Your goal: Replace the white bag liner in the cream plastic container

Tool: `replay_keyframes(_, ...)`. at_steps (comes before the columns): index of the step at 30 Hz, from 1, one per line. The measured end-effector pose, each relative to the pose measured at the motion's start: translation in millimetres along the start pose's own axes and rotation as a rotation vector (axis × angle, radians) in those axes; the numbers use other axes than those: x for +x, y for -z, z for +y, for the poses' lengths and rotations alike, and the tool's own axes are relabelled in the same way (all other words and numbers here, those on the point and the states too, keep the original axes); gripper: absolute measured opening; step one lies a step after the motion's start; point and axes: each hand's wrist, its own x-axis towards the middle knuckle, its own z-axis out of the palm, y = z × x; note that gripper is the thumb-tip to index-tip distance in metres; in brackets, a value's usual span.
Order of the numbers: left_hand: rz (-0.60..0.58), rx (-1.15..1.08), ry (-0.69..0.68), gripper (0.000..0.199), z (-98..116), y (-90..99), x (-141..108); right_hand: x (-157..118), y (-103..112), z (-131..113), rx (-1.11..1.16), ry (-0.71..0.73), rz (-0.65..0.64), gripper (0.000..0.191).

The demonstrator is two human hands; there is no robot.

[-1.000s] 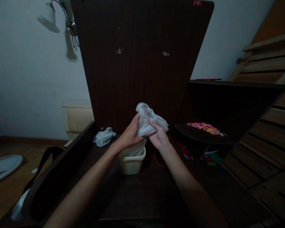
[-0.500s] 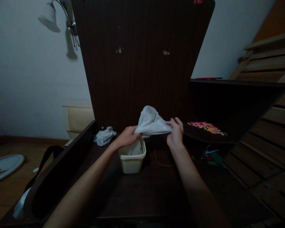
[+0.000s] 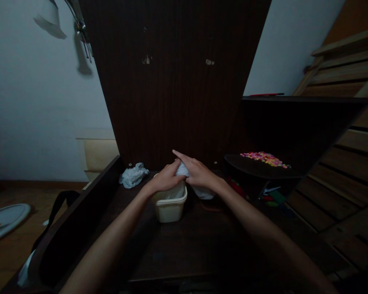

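A cream plastic bin (image 3: 169, 212) stands on the dark desk, part of a white plastic bag (image 3: 206, 193) inside it. The rest of the bag is bunched between my hands and hangs over the bin's right side. My left hand (image 3: 166, 178) grips the bag above the bin's back rim, thumb pointing right. My right hand (image 3: 197, 171) meets it from the other side, closed over the bag, with one finger stretched up to the left. A second crumpled white plastic bag (image 3: 134, 175) lies on the desk to the left, apart from both hands.
A tall dark panel (image 3: 178, 90) rises behind the desk. On the right, a rounded shelf (image 3: 242, 165) bears pink and yellow small pieces (image 3: 265, 159). A low side board (image 3: 79, 208) edges the desk on the left. A wall lamp (image 3: 50, 20) hangs at upper left.
My right hand has moved left to meet my left hand. The bag, stretched out between them before, is now bunched up, with part drooping to the bin's right. The view has shifted slightly.
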Motion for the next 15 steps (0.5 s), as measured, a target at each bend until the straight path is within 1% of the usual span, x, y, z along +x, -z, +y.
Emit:
replay_keyframes(2, 0.015, -0.003, 0.012, 0.044, 1.1, 3.1, -3.5, 1.9, 1.6, 3.5, -0.081, -0.038, -0.013, 0.096)
replay_keyframes(3, 0.017, -0.002, 0.023, 0.044, 1.4, 5.0, -5.1, 2.6, 3.6, 4.2, -0.151, -0.059, -0.029, 0.088)
replay_keyframes(5, 0.006, 0.011, 0.053, 0.046, 1.7, 8.3, -7.7, 3.8, 8.8, 3.8, -0.332, -0.099, -0.08, 0.066)
replay_keyframes(7, -0.005, 0.045, 0.087, 0.045, 1.4, 10.4, -8.8, 5.5, 14.1, 2.1, -0.509, -0.105, -0.13, 0.044)
replay_keyframes(9, -0.036, 0.091, 0.097, 0.036, 0.5, 11.2, -8.2, 7.5, 18.1, 0.6, -0.617, -0.09, -0.163, 0.03)
replay_keyframes(11, -0.091, 0.127, 0.088, 0.021, -0.8, 11.1, -6.4, 9.1, 20.4, 0.7, -0.658, -0.081, -0.179, 0.027)
replay_keyframes(12, -0.121, 0.139, 0.082, 0.017, -1.6, 10.8, -5.5, 9.6, 21.0, 1.7, -0.669, -0.079, -0.185, 0.027)
replay_keyframes(15, -0.173, 0.159, 0.075, 0.019, -4.4, 9.8, -3.9, 8.2, 22.2, 8.3, -0.721, -0.079, -0.207, 0.028)
